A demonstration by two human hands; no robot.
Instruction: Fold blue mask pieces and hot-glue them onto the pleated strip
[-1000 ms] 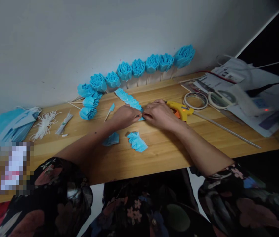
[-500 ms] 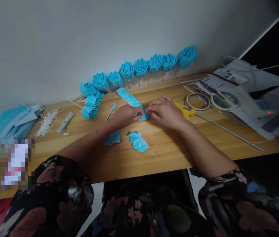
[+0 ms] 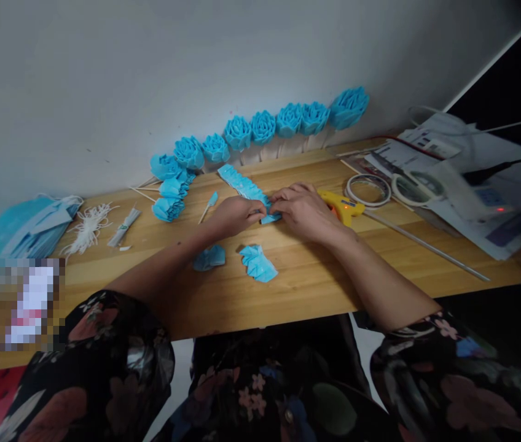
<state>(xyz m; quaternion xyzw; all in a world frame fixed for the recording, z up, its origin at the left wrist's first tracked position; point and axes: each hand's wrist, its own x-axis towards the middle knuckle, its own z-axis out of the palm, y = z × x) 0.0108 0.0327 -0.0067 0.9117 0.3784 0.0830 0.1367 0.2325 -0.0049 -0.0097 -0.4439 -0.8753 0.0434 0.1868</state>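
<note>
A pleated strip of light blue mask fabric (image 3: pixel 243 185) lies slantwise on the wooden table, its near end between my hands. My left hand (image 3: pixel 237 216) is closed in a pinch at that end, from the left. From the right, my right hand (image 3: pixel 304 212) presses its bent fingers onto the same end; its fingertips are partly hidden. Close to my right hand rests a yellow glue gun (image 3: pixel 344 207) with a lit orange light. Nearer me lie a pleated blue piece (image 3: pixel 259 264) and a smaller blue piece (image 3: pixel 209 258). A thin stick with a blue tip (image 3: pixel 208 205) lies beyond my left wrist.
Finished blue fabric roses (image 3: pixel 263 127) line the wall. At left are stacked blue masks (image 3: pixel 30 227), white ear loops (image 3: pixel 89 228) and a bundle of wires (image 3: pixel 125 227). Tape rolls (image 3: pixel 368 189), a metal rod (image 3: pixel 426 244), papers and a white device (image 3: pixel 475 190) occupy the right.
The fingers of my right hand have flattened slightly over the strip's near end, and that hand has shifted a little left. More of the glue gun shows. My left hand stays nearly in place.
</note>
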